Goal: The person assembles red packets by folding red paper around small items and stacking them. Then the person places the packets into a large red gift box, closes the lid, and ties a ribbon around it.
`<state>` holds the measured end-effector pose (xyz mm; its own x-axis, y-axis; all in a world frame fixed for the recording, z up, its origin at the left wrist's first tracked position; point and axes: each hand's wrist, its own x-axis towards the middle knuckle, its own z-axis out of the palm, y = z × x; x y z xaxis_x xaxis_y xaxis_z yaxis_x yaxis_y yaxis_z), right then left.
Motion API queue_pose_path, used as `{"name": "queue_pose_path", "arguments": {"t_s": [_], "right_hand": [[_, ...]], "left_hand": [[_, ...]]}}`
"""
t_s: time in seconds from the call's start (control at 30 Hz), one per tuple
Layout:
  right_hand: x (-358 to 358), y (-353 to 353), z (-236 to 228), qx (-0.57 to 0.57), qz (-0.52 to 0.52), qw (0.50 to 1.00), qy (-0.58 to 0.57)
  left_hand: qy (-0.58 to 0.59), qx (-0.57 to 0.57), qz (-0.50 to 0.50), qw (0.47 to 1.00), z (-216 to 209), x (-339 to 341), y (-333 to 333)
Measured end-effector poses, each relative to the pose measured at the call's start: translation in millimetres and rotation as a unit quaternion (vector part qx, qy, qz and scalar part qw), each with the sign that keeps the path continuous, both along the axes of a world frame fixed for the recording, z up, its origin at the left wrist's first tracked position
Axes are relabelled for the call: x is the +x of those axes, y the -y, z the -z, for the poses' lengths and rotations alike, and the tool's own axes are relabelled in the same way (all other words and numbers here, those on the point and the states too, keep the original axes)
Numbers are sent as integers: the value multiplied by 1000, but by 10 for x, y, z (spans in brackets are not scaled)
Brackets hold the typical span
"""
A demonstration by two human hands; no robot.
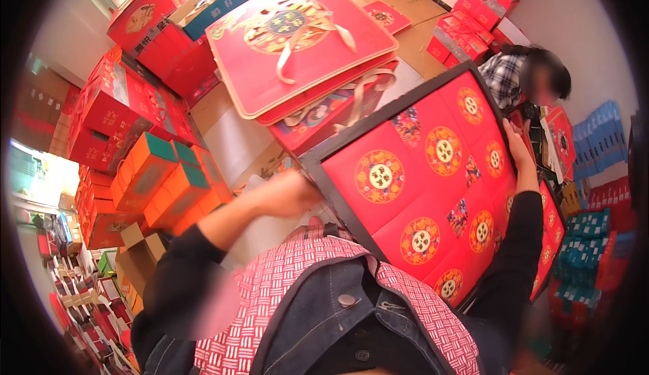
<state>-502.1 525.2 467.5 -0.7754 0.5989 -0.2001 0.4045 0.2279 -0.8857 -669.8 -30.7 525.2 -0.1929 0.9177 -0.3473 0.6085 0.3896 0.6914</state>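
Observation:
A wide black-rimmed tray (pixel 433 257) lies tilted before my body, filled with red square packs that bear round gold patterns. My right hand (pixel 519 148) is closed on its far right rim, with the fingers partly out of sight. Along the tray's left edge is my left hand (pixel 297 194), blurred, its fingers hidden, so its grip cannot be made out. Beyond the tray, a large red gift box (pixel 304 44) with a round gold emblem and cream ribbon handles rests on another red gift box (pixel 358 108).
Stacked red boxes (pixel 122 115) and orange boxes with green tops (pixel 145 165) stand at left, above an open cardboard carton (pixel 140 250). At far right, a person in a checked shirt (pixel 500 78) bends near blue bags (pixel 602 138). More red boxes (pixel 463 34) rise behind.

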Motion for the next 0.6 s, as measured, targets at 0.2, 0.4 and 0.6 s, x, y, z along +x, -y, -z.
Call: {"name": "queue_pose_path", "arguments": {"t_s": [0.2, 0.4, 0.6], "right_hand": [[-1117, 1189, -87, 18, -99, 990, 100], [-1844, 1280, 601, 90, -166, 975, 115], [-2172, 1499, 377, 145, -208, 948, 192]], "left_hand": [[-629, 246, -224, 702, 116, -1058, 520], [-585, 210, -188, 761, 281, -1798, 126], [-616, 204, -151, 746, 78, -1738, 117]]}}
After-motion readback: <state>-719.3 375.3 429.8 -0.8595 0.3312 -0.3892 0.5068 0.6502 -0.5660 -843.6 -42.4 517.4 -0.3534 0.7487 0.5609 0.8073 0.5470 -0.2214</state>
